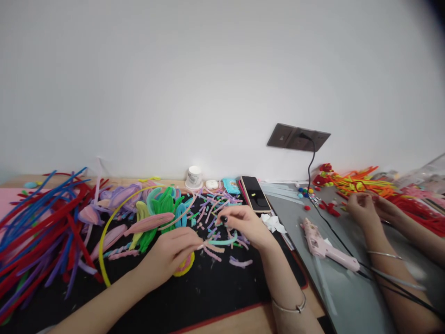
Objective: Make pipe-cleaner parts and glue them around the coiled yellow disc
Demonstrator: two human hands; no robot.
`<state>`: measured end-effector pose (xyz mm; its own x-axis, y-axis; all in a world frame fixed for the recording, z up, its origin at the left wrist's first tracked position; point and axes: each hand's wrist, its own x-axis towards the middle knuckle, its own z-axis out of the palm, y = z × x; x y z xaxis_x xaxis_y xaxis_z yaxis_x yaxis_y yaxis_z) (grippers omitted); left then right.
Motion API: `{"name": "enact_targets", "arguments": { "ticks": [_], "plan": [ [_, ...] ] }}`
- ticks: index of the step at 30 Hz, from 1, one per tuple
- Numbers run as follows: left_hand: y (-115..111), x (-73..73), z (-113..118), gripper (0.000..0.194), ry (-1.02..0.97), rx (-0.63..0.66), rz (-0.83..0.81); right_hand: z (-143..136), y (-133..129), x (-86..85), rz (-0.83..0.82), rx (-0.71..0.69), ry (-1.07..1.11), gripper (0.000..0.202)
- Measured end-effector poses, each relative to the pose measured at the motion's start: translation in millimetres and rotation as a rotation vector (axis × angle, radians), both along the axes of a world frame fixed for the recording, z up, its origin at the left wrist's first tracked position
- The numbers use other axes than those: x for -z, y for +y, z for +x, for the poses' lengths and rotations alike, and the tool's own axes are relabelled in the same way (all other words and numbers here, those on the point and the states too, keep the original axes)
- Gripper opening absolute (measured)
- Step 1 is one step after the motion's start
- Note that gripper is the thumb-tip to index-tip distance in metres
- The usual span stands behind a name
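My left hand (175, 250) is pinched round the joined end of a small bundle of short pipe cleaners (215, 249), pink and teal, which fan out to the right. My right hand (241, 224) is just right of it with fingers bent together by the curved tip of the teal pipe cleaner (225, 242); what its fingertips hold is too small to tell. Under my left hand a yellow and pink round piece (186, 265) lies on the black mat (229, 287). Short cut pipe cleaners (212, 208) in purple, pink and teal are scattered beyond my hands.
Long red and blue pipe cleaners (38, 232) pile up at the left, beside a yellow arc (104, 236). A paper cup (193, 176) and a phone (255, 194) stand farther back. At the right are a pink glue gun (330, 250) with its cord and another person's hands (368, 206).
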<state>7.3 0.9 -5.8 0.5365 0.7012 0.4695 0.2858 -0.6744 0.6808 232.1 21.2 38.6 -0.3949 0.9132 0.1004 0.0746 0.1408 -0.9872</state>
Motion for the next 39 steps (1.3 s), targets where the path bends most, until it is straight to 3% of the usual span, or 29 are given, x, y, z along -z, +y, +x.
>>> {"name": "enact_targets", "arguments": {
  "ticks": [3,6,12,16,20,26,29,34,39],
  "plan": [
    [-0.5,2.8,-1.4,0.026,0.066,0.084,0.198,-4.0,-4.2,-0.5,-0.025,-0.188,-0.209,0.018],
    [0.7,5.1,-1.6,0.028,0.111,0.086,0.327,-6.4,-6.0,2.9,-0.028,-0.272,-0.285,0.02],
    [3.9,6.1,-1.4,0.024,0.161,0.035,0.438,-5.4,-5.4,9.0,-0.068,-0.264,-0.325,0.017],
    [4.7,3.7,-1.9,0.025,0.196,0.043,0.451,-8.2,-6.4,7.5,0.043,-0.263,-0.437,0.019],
    [5.7,1.4,-2.8,0.026,0.189,0.031,0.452,-10.3,-8.1,8.5,0.121,-0.222,-0.472,0.023],
    [7.1,5.4,-4.2,0.024,0.178,-0.001,0.43,-13.9,-10.1,15.4,-0.152,-0.235,-0.286,0.018],
    [5.8,6.0,-4.3,0.02,0.166,-0.029,0.331,-15.5,-10.0,13.6,-0.123,-0.223,-0.27,0.011],
    [0.6,0.1,-2.0,0.015,0.161,-0.067,0.115,-14.1,-8.5,12.9,-0.09,-0.239,-0.252,0.017],
    [-2.0,-5.1,1.7,0.019,0.193,-0.06,0.044,-14.3,-8.5,18.2,-0.048,-0.226,-0.272,0.009]
  ]
}}
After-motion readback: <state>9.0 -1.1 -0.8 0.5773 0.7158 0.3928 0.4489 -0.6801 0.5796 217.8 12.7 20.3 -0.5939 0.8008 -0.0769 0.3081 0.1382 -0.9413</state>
